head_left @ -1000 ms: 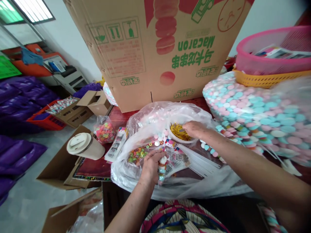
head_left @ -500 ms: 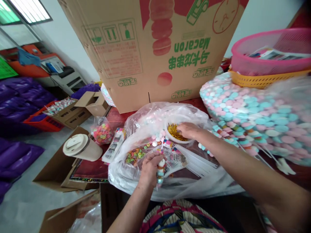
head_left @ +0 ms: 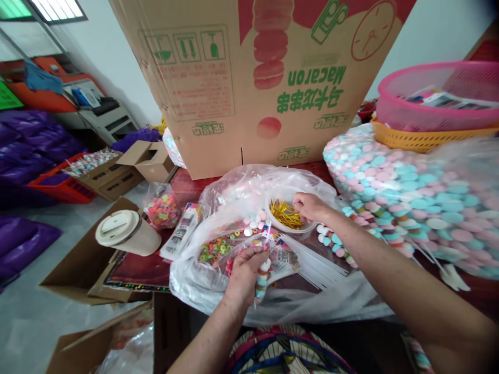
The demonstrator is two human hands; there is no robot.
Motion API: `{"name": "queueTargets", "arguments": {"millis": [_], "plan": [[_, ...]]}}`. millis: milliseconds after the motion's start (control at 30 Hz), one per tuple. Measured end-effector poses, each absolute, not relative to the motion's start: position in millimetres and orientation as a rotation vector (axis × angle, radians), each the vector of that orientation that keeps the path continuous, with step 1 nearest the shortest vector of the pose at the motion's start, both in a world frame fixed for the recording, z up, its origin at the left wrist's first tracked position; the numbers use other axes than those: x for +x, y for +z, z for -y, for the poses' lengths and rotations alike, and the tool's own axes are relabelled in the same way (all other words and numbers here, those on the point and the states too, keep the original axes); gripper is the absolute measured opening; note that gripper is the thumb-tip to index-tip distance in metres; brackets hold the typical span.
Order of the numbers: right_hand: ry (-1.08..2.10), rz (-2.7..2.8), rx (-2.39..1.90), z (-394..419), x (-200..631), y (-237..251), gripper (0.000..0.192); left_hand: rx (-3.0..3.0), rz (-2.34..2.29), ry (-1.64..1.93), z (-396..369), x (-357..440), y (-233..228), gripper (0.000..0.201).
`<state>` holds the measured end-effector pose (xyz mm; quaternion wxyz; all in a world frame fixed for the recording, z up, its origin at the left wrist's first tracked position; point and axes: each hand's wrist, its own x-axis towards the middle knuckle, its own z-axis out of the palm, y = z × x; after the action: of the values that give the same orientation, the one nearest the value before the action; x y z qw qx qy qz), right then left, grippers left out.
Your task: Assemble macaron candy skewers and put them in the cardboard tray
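My left hand (head_left: 245, 270) grips the stacked pastel-disc skewer (head_left: 263, 279) over the clear plastic sheet (head_left: 312, 304), and my right hand (head_left: 300, 201), whose hold I can't make out, is at the round white bowl (head_left: 309, 227) of thin gold strips (head_left: 284, 214), best teased out singly.

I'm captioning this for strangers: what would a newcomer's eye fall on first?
Probably the tall cardboard box at the back, its Macaron print upside down. Then the clear bag of pink, blue and white discs at right, below the yellow basket. Front and centre, the left hand holds a coloured stack, the right hand at a bowl of gold ties.
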<state>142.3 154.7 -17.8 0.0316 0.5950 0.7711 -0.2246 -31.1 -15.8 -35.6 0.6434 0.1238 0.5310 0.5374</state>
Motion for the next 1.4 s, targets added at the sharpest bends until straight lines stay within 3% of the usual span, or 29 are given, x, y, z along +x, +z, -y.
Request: {"name": "queueTargets", "arguments": {"millis": [167, 333, 433, 533, 633, 767, 933, 1200, 1400], "plan": [[-0.601, -2.344, 1.750, -161.5, 131.1, -28.8, 0.018, 0.273, -1.195, 1.242, 17.7, -34.2, -34.8, 0.030], [-0.574, -2.308, 1.667, -170.0, 121.1, -36.8, 0.027, 0.312, -1.190, 1.237, 22.0, -33.0, -35.7, 0.029], [-0.565, -2.385, 1.660, -169.0, 129.4, -21.3, 0.018, 0.287, -1.209, 1.260, 22.7, -38.4, -37.0, 0.029], [-0.557, -2.486, 1.674, -147.1, 137.1, 1.6, 0.026, 0.252, -1.202, 1.286, 19.3, -42.6, -37.4, 0.028], [-0.740, -2.622, 1.560, -98.3, 132.4, 13.2, 0.032, 0.245, -1.172, 1.293, 14.5, -42.6, -37.8, 0.026], [-1.284, -2.881, 1.132, -32.4, 115.1, 6.6, 0.038, 0.254, -1.154, 1.321, 12.4, -42.1, -41.1, 0.021], [-1.619, -2.773, 1.273, -12.2, 104.2, -2.0, 0.055, 0.322, -1.154, 1.308, 16.5, -41.1, -42.9, 0.018], [-1.804, -2.541, 1.373, -18.9, 95.1, -10.1, 0.068, 0.412, -1.179, 1.179, 24.0, -42.0, -43.8, 0.012], [-1.578, -2.498, 1.493, -19.9, 93.6, -12.9, 0.070, 0.639, -1.080, 1.094, 32.2, -49.5, -52.8, 0.025]]}}
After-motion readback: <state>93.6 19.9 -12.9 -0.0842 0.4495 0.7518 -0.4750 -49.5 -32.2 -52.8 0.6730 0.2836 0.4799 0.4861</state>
